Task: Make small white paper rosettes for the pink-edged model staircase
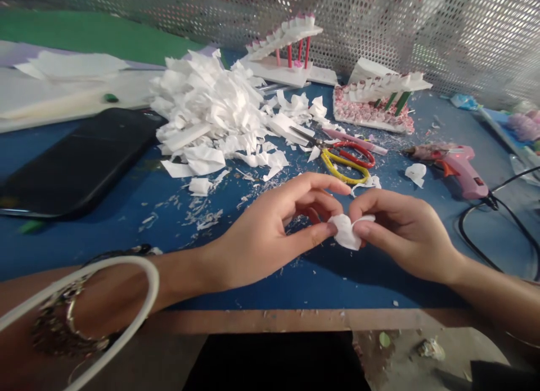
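Observation:
A small crumpled piece of white paper [346,232] is pinched between both hands, just above the front of the blue table. My left hand [274,228] grips its left side between thumb and fingers, with the index finger stretched above it. On the other side, my right hand [400,230] holds the paper between thumb and bent index finger. Beyond the fingers lie scissors [346,161] with red and yellow handles, their blades pointing toward a heap of torn white paper [219,101]. A pink pen-like stick [356,140] rests right behind the scissors.
A black phone [80,160] lies at left. A pink glue gun [462,165] with a black cable [464,228] sits at right. Two small staircase models, one on red posts [291,48] and one on green posts [379,95], stand by the perforated metal screen [189,11]. Paper scraps litter the table [202,290].

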The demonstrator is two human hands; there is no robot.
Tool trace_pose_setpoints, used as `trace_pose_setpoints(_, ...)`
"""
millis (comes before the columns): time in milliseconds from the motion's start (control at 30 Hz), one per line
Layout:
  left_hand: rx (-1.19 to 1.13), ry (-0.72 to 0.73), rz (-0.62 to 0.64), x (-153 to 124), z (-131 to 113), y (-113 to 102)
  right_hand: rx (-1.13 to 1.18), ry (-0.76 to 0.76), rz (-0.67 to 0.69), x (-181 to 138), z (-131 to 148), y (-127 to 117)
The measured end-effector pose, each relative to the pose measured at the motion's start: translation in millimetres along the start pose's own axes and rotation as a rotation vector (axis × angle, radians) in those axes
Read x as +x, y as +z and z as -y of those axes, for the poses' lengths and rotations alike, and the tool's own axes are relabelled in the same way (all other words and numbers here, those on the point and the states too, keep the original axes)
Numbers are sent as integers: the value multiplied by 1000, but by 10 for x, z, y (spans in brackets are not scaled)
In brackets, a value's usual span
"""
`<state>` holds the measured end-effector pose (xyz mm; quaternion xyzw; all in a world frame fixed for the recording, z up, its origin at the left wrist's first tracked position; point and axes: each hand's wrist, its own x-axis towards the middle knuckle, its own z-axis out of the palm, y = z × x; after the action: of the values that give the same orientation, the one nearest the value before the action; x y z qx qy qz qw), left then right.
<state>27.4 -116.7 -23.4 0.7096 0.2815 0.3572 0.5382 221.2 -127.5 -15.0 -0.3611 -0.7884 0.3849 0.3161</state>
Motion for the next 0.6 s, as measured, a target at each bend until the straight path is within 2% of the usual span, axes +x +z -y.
trace_pose_setpoints(133, 69, 22, 8, 14, 4, -17, -127, -104, -28, -4, 21, 5)
trace_pose_setpoints(300, 257, 90, -53, 14, -3, -29, -289, -189, -82, -12, 33, 19)
trace_pose_setpoints(500, 336, 107, -54, -5, -34, -13, -371, -205, -127, -26, 28, 27)
trace_pose_setpoints(600, 330, 137, -9, -3, -42, -20, -375, -214, -141, -28, 39, 32)
